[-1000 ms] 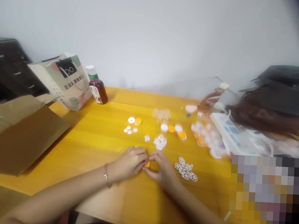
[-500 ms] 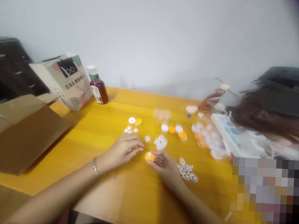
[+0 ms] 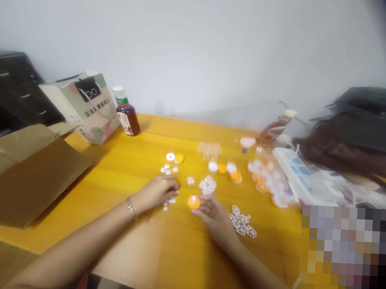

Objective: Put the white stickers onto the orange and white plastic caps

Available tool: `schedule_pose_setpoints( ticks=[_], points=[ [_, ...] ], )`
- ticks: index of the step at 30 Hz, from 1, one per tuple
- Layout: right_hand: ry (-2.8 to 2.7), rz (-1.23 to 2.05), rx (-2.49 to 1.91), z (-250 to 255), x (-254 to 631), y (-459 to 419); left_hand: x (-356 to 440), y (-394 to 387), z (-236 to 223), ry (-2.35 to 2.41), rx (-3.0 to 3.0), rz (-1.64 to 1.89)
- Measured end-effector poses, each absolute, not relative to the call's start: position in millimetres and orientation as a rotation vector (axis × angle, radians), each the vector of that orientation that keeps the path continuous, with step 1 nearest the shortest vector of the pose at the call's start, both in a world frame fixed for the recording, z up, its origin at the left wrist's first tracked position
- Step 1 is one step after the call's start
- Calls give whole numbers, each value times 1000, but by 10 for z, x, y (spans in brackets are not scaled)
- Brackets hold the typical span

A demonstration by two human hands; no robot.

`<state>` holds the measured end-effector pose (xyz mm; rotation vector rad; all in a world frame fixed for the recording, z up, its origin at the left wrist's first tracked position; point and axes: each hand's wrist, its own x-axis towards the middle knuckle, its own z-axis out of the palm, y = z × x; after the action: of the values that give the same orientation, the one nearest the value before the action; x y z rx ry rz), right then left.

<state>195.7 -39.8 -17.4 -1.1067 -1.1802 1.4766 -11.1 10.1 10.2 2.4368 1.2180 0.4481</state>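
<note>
My right hand (image 3: 215, 214) grips an orange disc (image 3: 191, 203) by its edge between thumb and fingers. A small white piece (image 3: 194, 199) sits at the middle of that disc. To its left, my left hand (image 3: 158, 190) has its fingertips pinched together, with a small white disc (image 3: 177, 193) showing at the tips. Several small white discs (image 3: 169, 201) lie just below those fingers, partly covered by the hand. White openwork pieces (image 3: 207, 186) form a heap beyond my right hand. Longer white openwork pieces (image 3: 240, 220) lie to its right.
White and orange discs (image 3: 222, 168) lie farther back, near clear pieces (image 3: 209, 150). A cardboard box (image 3: 33, 170), paper bag (image 3: 94, 109) and dark red bottle (image 3: 128, 117) stand left. Bagged parts (image 3: 265, 174), a white case (image 3: 295, 167) and another bottle (image 3: 274, 129) are at right.
My left hand has drawn back to the left and its fingers have closed, uncovering the small white discs beneath. My right hand holds the orange disc in nearly the same place.
</note>
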Motion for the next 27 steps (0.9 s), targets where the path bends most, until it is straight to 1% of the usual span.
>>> schedule_pose_setpoints(
  ticks=[8, 12, 14, 16, 18, 20, 23, 27],
  points=[
    [-1186, 1453, -1115, -146, 1954, -414, -118, 110, 106, 1081, 2844, 357],
    [-1179, 1447, -1115, -142, 1947, -419, -123, 126, 67, 1126, 2969, 349],
    [-1179, 1433, -1111, -138, 1945, -419, -113, 107, 64, 1153, 2963, 433],
    [-1186, 1418, -1108, -134, 1944, -421, -91, 51, 82, 1120, 2930, 595],
    [-1199, 1414, -1102, -130, 1944, -425, -60, -37, 114, 1027, 2912, 763],
    [-1214, 1419, -1085, -125, 1944, -433, -25, -133, 146, 896, 2950, 855],
    [-1228, 1436, -1055, -113, 1940, -453, 19, -238, 176, 753, 3076, 796],
    [-1224, 1444, -1045, -105, 1939, -482, 39, -274, 184, 711, 3179, 693]
  ],
)
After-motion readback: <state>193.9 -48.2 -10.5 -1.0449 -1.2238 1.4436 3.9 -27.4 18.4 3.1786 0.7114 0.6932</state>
